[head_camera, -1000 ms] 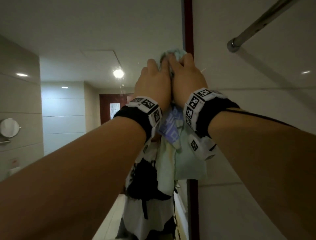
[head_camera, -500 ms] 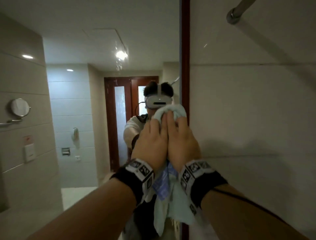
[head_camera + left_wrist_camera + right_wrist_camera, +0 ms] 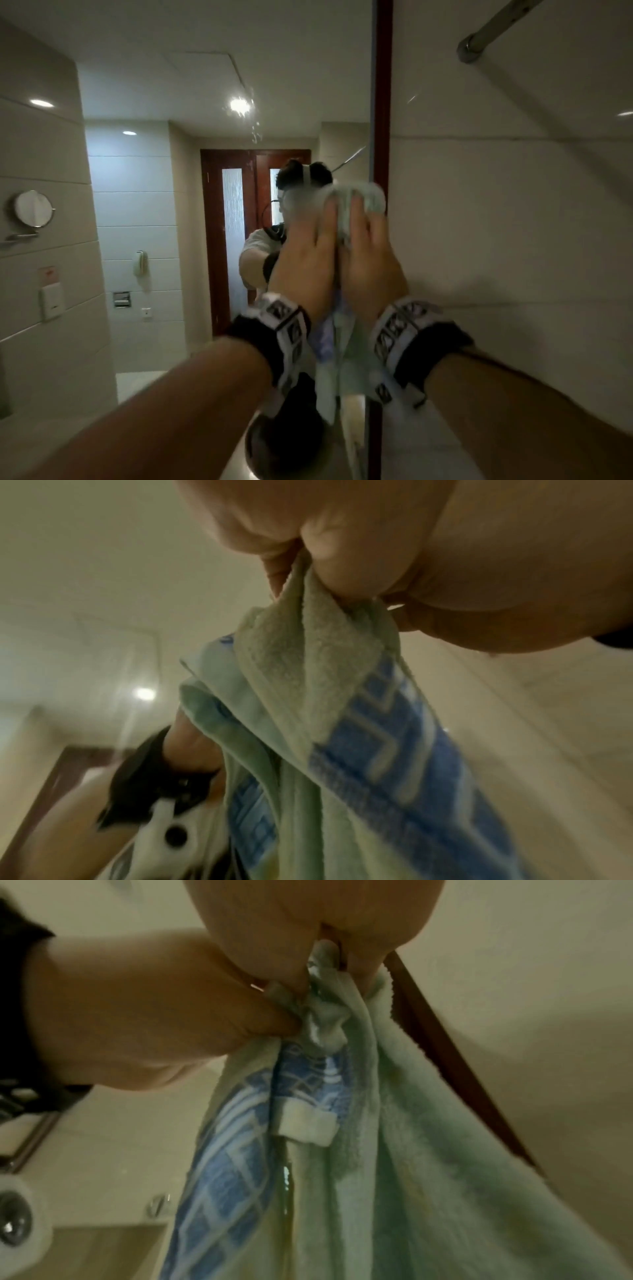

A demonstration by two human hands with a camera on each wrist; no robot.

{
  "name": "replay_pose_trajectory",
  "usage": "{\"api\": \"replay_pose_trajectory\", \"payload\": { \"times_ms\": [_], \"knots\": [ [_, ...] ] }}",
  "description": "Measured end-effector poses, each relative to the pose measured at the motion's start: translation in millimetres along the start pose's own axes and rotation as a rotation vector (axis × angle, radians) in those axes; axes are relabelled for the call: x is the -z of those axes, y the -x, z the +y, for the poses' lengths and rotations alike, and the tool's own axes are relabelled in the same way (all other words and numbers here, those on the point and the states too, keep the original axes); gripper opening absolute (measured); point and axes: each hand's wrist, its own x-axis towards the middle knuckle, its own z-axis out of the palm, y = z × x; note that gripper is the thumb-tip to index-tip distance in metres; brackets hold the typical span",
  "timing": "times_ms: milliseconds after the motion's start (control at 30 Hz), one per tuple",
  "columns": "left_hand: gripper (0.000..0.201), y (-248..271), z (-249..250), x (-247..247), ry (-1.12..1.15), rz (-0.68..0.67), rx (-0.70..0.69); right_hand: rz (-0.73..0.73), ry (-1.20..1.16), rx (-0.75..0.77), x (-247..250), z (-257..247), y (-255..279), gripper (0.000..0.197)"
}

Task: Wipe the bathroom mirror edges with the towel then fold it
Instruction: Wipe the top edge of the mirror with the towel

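A pale green towel (image 3: 371, 197) with a blue patterned band is bunched against the mirror's (image 3: 205, 171) right edge, beside the dark red frame strip (image 3: 382, 102). My left hand (image 3: 308, 253) and right hand (image 3: 368, 253) press it there side by side, fingers pointing up. In the left wrist view the towel (image 3: 308, 669) is pinched between my left hand's (image 3: 308, 561) thumb and fingers. The right wrist view shows my right hand (image 3: 325, 947) gripping the towel (image 3: 394, 1137) against the frame strip (image 3: 455, 1083), the rest hanging down.
A tiled wall (image 3: 513, 240) lies right of the frame, with a metal rod (image 3: 493, 31) high up. The mirror reflects a person wearing a headset, a red door (image 3: 233, 240), a round wall mirror (image 3: 32, 209) and a wall phone (image 3: 140, 263).
Both hands slid the towel down the mirror's right edge from near its top over the first half second, then stayed at about the same height.
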Motion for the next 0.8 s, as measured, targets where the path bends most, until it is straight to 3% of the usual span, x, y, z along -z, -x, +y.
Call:
{"api": "replay_pose_trajectory", "payload": {
  "times_ms": [100,167,267,333,400,533,633,800],
  "knots": [
    [0.097,-90.2,-2.6,45.9,-0.055,0.135,-0.012,0.035,0.020,-0.027,34.7,-19.2,-101.8,0.064],
    [0.085,-144.2,-4.9,71.8,-0.109,0.168,-0.016,0.026,0.069,-0.043,53.7,-29.5,-160.5,0.065],
    [0.071,-206.1,-7.0,98.2,-0.227,0.142,0.017,-0.022,0.171,-0.092,66.0,-34.7,-228.6,0.068],
    [0.068,-223.6,-11.6,93.9,-0.323,0.065,0.033,-0.073,0.274,-0.150,62.3,-31.0,-245.4,0.071],
    [0.064,-227.0,-17.7,79.1,-0.402,0.045,-0.020,-0.094,0.326,-0.134,56.4,-23.8,-243.5,0.072],
    [0.051,-216.8,-16.0,57.6,-0.326,0.139,-0.031,-0.065,0.249,-0.097,48.1,-8.3,-222.4,0.065],
    [0.048,-192.6,-12.4,40.4,-0.364,0.197,-0.047,-0.041,0.227,-0.088,42.3,-4.0,-196.7,0.062],
    [0.048,-134.6,-18.2,-1.5,-0.446,0.157,-0.119,-0.062,0.211,-0.035,23.3,7.8,-123.9,0.064]
  ]
}}
